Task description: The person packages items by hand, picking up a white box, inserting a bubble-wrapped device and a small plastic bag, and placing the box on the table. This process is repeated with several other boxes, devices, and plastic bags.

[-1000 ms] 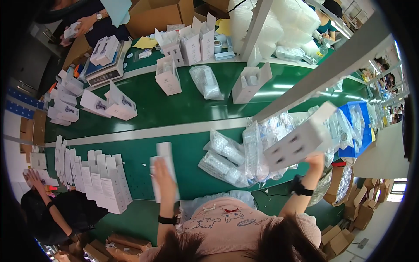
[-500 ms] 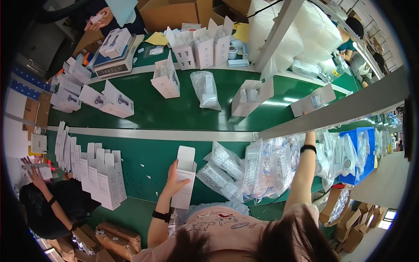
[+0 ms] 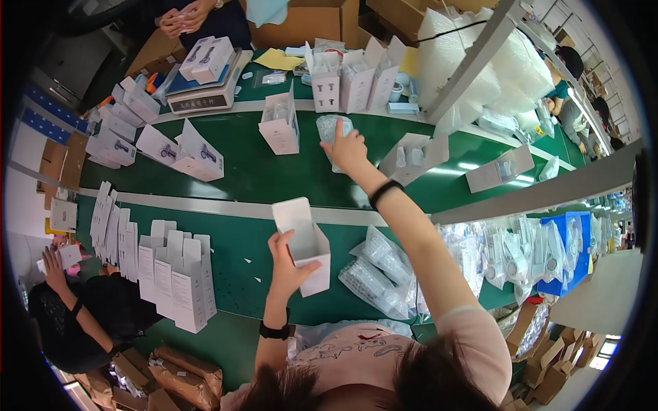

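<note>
Head view, single entry. Left hand (image 3: 286, 264): closed around an open white carton (image 3: 303, 243), held tilted just above the green bench (image 3: 240, 260), top flap up, mouth toward twelve o'clock; the carton looks empty, though its inside is only partly seen. Right hand (image 3: 345, 147): arm stretched out toward one o'clock, fingers spread and pressed on a clear bagged part (image 3: 329, 130) lying on the far belt; whether the fingers have closed on the bag cannot be told. At eleven o'clock of the bagged part, an upright open box (image 3: 279, 125); at twelve o'clock, a row of open cartons (image 3: 353, 79). At nine o'clock of the held carton, a rank of flat folded cartons (image 3: 175, 274) standing on the bench edge. At three o'clock, a heap of clear bags (image 3: 380, 274). Another person's hand (image 3: 53, 257) shows at the far nine o'clock edge. Step in hand, by judgement: fetching a bagged part for the carton. The next move would call for a firm pinch on the slippery bag, then drawing it back toward six o'clock and lining it up with the carton mouth.
</note>
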### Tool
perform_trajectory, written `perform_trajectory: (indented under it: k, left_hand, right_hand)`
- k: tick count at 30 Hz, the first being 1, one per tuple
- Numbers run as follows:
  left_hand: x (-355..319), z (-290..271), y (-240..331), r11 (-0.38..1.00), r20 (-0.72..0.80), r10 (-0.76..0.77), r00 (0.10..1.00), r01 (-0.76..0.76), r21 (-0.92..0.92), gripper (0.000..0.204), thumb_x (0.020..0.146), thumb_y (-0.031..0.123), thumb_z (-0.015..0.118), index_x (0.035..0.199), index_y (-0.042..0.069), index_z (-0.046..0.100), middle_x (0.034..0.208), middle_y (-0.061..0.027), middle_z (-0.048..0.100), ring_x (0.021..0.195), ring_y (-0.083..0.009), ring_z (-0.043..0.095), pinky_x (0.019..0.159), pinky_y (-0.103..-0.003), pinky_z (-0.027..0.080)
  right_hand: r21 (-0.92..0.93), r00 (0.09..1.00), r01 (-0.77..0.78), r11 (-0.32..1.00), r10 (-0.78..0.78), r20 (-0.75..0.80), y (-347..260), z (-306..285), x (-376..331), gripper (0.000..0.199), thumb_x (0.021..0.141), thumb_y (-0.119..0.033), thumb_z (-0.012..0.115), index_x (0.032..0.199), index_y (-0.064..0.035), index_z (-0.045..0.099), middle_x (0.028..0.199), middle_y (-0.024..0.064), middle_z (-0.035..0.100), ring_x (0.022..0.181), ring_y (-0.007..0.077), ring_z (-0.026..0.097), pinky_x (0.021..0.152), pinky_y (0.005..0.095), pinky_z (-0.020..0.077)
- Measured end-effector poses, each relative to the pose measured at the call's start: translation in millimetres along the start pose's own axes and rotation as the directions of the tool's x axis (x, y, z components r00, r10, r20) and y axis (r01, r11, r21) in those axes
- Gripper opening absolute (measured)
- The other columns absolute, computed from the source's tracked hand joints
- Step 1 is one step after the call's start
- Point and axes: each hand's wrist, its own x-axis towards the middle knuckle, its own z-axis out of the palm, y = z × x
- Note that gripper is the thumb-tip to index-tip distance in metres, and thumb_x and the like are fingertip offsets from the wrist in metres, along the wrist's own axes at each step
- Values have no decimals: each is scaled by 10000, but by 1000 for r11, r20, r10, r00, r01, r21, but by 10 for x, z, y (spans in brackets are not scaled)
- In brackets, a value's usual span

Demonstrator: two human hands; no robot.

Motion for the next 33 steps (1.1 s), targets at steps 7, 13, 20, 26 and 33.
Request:
perform_trajectory:
  k: [7, 13, 20, 26, 33]
  left_hand:
    - [-198, 36, -116, 995, -39, 70, 997, -73, -65, 833, 443, 156, 809, 1108, 68, 315, 1135, -172, 323, 1048, -305, 394, 867, -377, 369]
    - [-256, 133, -331, 995, -157, -1, 988, -15, -100, 875, 440, 173, 830, 1108, 44, 281, 1134, -174, 344, 1023, -279, 419, 854, -365, 376]
    - [-215, 256, -101, 993, -190, -37, 981, 15, -118, 841, 478, 221, 827, 1069, 25, 263, 1085, -205, 380, 972, -336, 453, 836, -397, 374]
    - [-406, 413, 120, 997, -166, 75, 983, -76, 0, 838, 483, 228, 824, 1063, 28, 253, 1119, -218, 381, 998, -328, 462, 821, -380, 391]
    - [-378, 323, 182, 987, 90, 158, 983, -158, 0, 806, 491, 165, 821, 1032, 87, 228, 1159, -243, 378, 1032, -340, 455, 808, -399, 412]
  right_hand:
    - [61, 934, -201, 978, 172, 314, 63, 509, 525, 932, 656, -152, 642, 1349, -217, 21, 1066, 279, 437, 899, 322, 519, 583, 360, 474]
    - [942, 918, -335, -5, -226, 325, -220, -833, -475, 945, 602, 9, 585, 1348, -199, 43, 1152, 109, 377, 1009, 190, 439, 782, 322, 413]
    - [905, 948, 190, -379, 310, -69, -308, -1422, -1707, 807, 572, 41, 599, 1254, -124, 201, 1134, 81, 369, 1064, 206, 390, 860, 328, 367]
    - [886, 907, 298, 356, 184, -379, -210, -1185, -2190, 610, 609, -58, 644, 1141, -94, 346, 1071, 131, 393, 985, 281, 430, 804, 353, 386]
    - [646, 939, 339, 683, -209, -273, 57, -1373, -2535, 445, 624, -173, 670, 1022, -88, 490, 1015, 174, 413, 921, 336, 433, 751, 381, 389]
